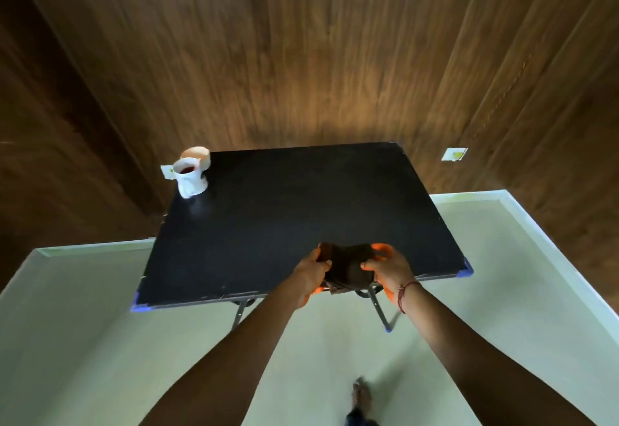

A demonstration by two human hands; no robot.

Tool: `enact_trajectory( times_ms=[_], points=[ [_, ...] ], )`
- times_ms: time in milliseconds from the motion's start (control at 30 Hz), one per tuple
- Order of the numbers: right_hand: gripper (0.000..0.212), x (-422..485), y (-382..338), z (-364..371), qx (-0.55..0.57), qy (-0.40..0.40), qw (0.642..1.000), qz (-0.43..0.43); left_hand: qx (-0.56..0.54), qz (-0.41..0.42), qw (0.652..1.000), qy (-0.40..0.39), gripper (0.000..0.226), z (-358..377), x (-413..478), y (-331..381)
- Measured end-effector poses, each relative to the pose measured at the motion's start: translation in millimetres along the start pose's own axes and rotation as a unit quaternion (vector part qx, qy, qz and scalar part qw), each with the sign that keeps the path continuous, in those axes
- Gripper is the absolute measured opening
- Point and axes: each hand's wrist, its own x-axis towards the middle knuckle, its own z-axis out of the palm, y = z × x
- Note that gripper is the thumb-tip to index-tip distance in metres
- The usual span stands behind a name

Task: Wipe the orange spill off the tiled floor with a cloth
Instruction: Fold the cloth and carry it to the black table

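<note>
Dark cloth bunched and held above the near edge of the black bench; left hand grips its left side, fingers curled round the fabric; right hand grips its right side likewise; a red thread circles the right wrist. White cup of dark red liquid stands at the bench's far left corner, a tan bowl just behind it; pale floor below; one foot near the bottom edge.
</note>
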Motion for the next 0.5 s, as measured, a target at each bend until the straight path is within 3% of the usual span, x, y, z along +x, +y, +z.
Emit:
enact_trajectory(
  times_ms=[233,367,500],
  points=[
    [0.044,115,10,-69,-0.096,0.05,0.991,0.075,0.035,-0.047,0.998,0.021,0.051,90,97,10],
    [0.035,153,6,-101,-0.186,0.087,0.977,0.049,0.074,-0.068,0.995,-0.017,0.051,128,135,19],
    [0.042,169,9,-128,-0.197,0.036,0.977,0.071,0.143,-0.093,0.985,-0.022,0.055,157,165,22]
  ],
)
